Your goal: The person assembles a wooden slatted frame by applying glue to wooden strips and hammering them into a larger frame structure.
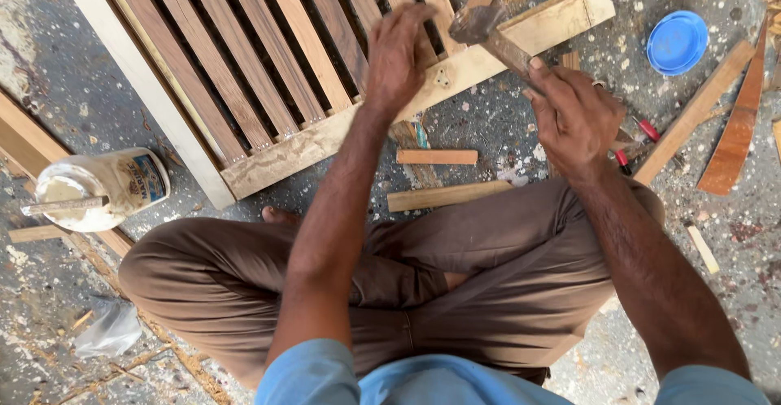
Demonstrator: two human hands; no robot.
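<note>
We see the right hand (pixel 573 116) closed around the wooden handle of a hammer (pixel 488 35). The hammer's long axis runs diagonally, head pointing up-left, poised above the pale bottom rail (pixel 309 141) of a slatted wooden frame (pixel 244 63). The frame lies flat on the speckled floor (pixel 73 88), its dark slats running from lower right to upper left. The left hand (pixel 394 55) rests on the rail beside the hammer head, fingers bent; we cannot tell whether it pinches anything. At left, a round glue pot (pixel 102 185) with a blue-edged label lies tilted. At upper right lies a round blue lid (pixel 677 42).
</note>
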